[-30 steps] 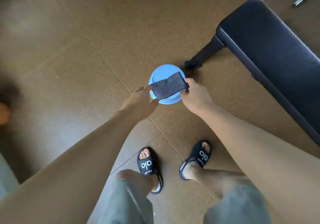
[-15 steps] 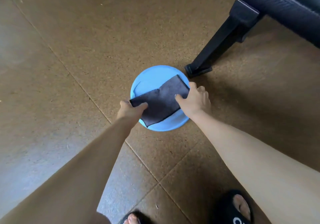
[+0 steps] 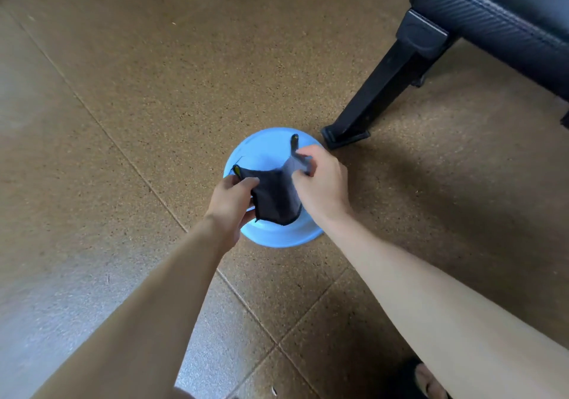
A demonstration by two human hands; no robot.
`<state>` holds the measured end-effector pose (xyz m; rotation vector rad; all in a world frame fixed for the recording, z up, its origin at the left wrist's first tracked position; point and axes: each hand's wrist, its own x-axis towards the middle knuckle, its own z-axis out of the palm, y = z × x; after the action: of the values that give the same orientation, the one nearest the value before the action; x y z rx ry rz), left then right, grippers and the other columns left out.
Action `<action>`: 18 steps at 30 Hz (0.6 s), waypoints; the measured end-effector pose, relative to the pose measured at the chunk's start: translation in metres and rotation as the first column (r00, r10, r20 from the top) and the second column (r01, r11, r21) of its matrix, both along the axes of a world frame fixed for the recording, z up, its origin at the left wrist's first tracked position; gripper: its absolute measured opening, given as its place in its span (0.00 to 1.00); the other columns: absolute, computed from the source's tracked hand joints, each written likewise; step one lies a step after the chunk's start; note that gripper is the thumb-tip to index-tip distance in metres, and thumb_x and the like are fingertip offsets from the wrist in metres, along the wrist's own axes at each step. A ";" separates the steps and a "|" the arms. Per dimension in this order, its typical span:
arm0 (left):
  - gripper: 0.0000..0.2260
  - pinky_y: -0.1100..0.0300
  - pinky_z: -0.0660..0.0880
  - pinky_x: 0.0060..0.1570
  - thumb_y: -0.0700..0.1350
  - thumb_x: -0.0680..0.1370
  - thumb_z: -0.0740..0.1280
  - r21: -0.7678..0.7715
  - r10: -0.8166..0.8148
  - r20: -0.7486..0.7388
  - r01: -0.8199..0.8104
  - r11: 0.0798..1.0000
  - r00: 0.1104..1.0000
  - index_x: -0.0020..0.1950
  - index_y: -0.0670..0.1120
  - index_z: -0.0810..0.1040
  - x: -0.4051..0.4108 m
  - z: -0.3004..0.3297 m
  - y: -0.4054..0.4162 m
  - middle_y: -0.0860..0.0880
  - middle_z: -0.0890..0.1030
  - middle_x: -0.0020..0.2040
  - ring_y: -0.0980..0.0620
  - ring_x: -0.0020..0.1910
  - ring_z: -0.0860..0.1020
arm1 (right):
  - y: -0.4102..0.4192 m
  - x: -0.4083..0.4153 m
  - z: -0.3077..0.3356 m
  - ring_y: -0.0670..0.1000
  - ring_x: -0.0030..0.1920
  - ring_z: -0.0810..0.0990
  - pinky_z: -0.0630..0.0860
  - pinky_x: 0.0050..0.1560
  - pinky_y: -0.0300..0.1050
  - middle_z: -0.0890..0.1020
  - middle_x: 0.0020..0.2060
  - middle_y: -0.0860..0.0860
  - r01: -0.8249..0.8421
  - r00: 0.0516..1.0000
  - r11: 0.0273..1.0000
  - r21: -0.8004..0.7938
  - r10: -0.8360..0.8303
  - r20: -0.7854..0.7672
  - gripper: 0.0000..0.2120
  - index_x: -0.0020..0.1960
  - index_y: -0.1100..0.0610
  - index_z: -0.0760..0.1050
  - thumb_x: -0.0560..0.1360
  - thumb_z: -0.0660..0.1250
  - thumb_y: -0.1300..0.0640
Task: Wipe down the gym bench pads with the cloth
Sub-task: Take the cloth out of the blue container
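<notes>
Left hand (image 3: 232, 197) and right hand (image 3: 320, 183) pinch the dark cloth (image 3: 275, 197) over a blue basin (image 3: 277, 237); next, likely carrying it to the bench pad (image 3: 498, 7) at two o'clock.

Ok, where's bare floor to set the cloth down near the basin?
Bare floor lies left of the basin and between both forearms below it. It is crowded on the right: the bench leg foot sits close to the rim, with the pad overhead.

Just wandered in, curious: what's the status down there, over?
Left hand and right hand both shut on cloth. Cloth bunched above blue basin. Bench pad not yet touched. Nothing in the way.
</notes>
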<state>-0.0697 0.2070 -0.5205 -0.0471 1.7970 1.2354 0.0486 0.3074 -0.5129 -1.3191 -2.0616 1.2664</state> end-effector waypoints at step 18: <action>0.21 0.51 0.77 0.47 0.55 0.71 0.70 0.026 -0.070 -0.088 0.072 0.997 0.994 0.61 0.45 0.80 0.042 0.089 0.104 0.39 0.87 0.52 0.43 0.45 0.84 | 0.062 0.083 0.068 0.55 0.52 0.79 0.75 0.55 0.52 0.78 0.50 0.51 -0.310 0.947 0.831 0.462 0.315 0.069 0.21 0.64 0.55 0.77 0.76 0.68 0.46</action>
<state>-0.0273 0.3106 -0.4312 0.0877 1.8395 1.2288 0.1311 0.3693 -0.4452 -0.7748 -2.4443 0.7953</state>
